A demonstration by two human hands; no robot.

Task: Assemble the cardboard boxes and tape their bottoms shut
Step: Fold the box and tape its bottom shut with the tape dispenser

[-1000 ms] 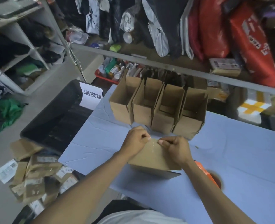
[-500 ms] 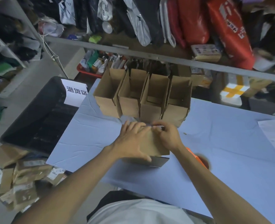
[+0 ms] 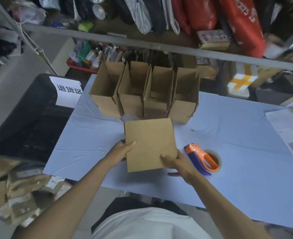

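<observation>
Blue table [image 3: 228, 135], four open boxes [image 3: 144, 94] — hollow

box [image 3: 150, 144] before four boxes [image 3: 144, 94] (dispenser [image 3: 200, 158] right)

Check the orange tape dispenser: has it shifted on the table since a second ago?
Cannot tell. The tape dispenser lies right of the held box, as before, but the right arm hid most of it earlier and the camera moved.
</observation>
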